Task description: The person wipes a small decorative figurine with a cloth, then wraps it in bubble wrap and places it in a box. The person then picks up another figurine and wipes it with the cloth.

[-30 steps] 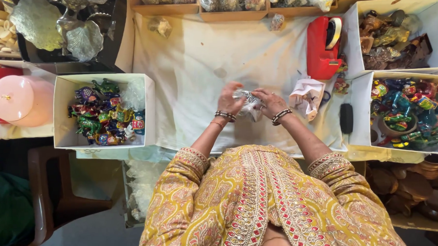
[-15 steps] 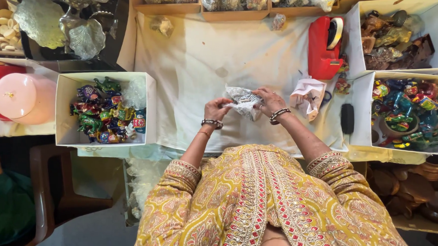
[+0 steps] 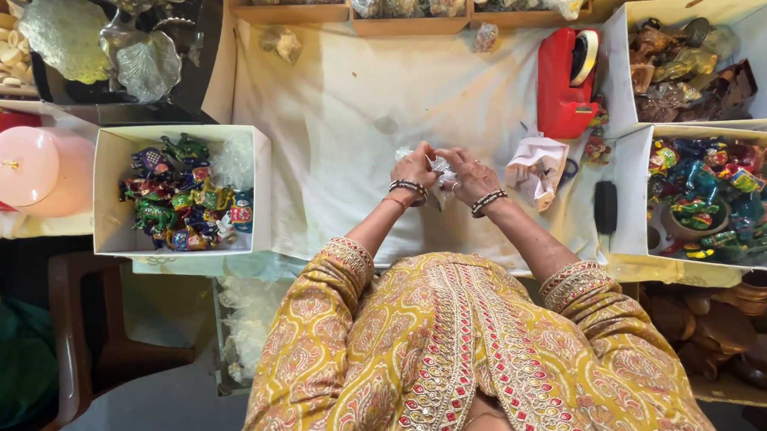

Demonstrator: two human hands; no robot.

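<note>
Bare white cloth [image 3: 346,115] lies open ahead and left of the left hand [image 3: 414,166] and right hand [image 3: 471,174]; passage rightward blocked by red tape dispenser [image 3: 563,82], crumpled wrapping [image 3: 536,168], leftward by white box [image 3: 111,195].

Both hands, left hand [image 3: 415,167] and right hand [image 3: 474,177], met over the cloth-covered tabletop [image 3: 345,98], fingers pinching a clear wrapper [image 3: 440,165], its contents hidden, perhaps a figurine.

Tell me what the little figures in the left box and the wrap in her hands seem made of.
Figures: probably painted wood or clay, glossy multicolour coating. Wrap: thin clear plastic, crinkled and shiny, pinched between left hand and right hand.
</note>
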